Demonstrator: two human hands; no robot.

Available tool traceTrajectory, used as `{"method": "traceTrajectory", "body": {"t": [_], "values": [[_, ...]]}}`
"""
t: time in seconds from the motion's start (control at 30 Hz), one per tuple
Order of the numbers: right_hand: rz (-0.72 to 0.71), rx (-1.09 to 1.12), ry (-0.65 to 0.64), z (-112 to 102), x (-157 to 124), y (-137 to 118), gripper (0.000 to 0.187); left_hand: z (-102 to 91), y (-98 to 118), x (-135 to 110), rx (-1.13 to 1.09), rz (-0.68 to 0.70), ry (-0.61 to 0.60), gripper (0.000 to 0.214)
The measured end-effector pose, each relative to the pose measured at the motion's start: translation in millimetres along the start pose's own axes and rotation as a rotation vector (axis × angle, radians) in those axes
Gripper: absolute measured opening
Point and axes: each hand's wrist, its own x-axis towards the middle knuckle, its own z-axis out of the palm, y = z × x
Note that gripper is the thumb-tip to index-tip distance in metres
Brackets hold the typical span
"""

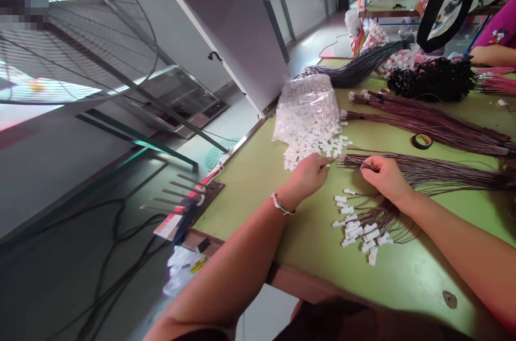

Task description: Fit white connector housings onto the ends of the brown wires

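Observation:
My left hand (309, 174), with a bracelet at the wrist, is closed in a pinch, and a small white plastic connector shows at its fingertips. It is beside a pile of loose white connectors (304, 145) spilling from a clear plastic bag (308, 99). My right hand (385, 177) pinches a thin brown wire, its other fingers curled in. Behind that hand lies a bundle of brown wires (431, 168), bare metal tips pointing left. Closer to me, several brown wires end in white connectors (355, 229), fanned out on the green tabletop (314, 244).
More brown wire bundles (435, 121) and a roll of tape (421, 140) lie farther back. Behind them are a black heap of parts (433, 78) and dark wires (355, 70). A rack with metal prongs (185, 190) sticks out at the left edge. A caged fan (80, 35) stands left; another person's arm (494, 55) is at right.

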Motion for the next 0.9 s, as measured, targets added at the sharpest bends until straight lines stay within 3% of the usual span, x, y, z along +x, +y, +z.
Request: {"method": "traceTrajectory", "body": {"t": [0.13, 0.33, 0.5, 0.9], "values": [[-0.022, -0.034, 0.021, 0, -1, 1, 0.017, -4.0, 0, -2, -0.560, -0.265, -0.057, 0.016], [-0.110, -0.061, 0.055, 1, -5, 0, 0.017, 7.4, 15, -4, -1.074, -0.348, -0.116, 0.027], [-0.174, -0.127, 0.055, 1, -7, 1, 0.015, 13.3, 24, -3, -1.222, -0.393, -0.179, 0.021], [-0.183, -0.286, 0.135, 2, -6, 10, 0.012, 12.7, 23, -5, -1.205, -0.334, -0.204, 0.026]]}}
